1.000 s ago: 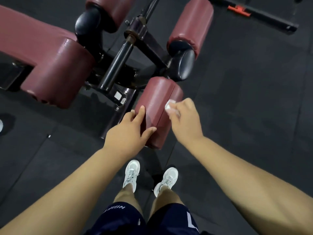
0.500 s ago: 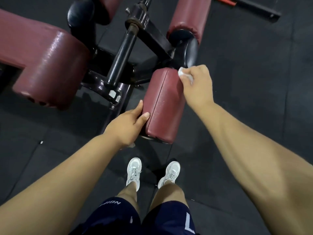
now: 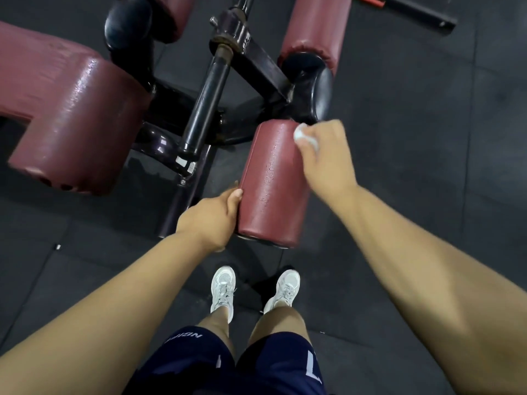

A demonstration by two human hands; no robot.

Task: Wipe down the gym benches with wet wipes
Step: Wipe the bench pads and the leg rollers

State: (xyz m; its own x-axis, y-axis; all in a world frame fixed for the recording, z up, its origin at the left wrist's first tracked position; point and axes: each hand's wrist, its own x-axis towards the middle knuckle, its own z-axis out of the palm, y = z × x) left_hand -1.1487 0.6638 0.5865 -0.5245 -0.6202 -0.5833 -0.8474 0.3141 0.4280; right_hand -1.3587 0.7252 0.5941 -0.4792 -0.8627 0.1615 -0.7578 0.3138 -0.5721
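A maroon roller pad (image 3: 272, 183) of the gym bench points toward me, its surface wet and shiny. My right hand (image 3: 325, 155) presses a crumpled white wet wipe (image 3: 303, 136) against the pad's far right corner. My left hand (image 3: 212, 218) grips the pad's near left edge, fingers curled under it. The bench's wide maroon seat pad (image 3: 71, 121) lies to the left, also glistening.
A black steel post (image 3: 209, 95) and frame sit between the pads. A second maroon roller (image 3: 316, 27) with a black end cap (image 3: 312, 89) lies beyond my right hand. Black rubber floor tiles (image 3: 427, 138) surround the bench. My white shoes (image 3: 224, 286) stand just below the pad.
My right hand with the wipe has slid from the pad's near part to its far right corner. My left hand has shifted from the top down to the near left edge.
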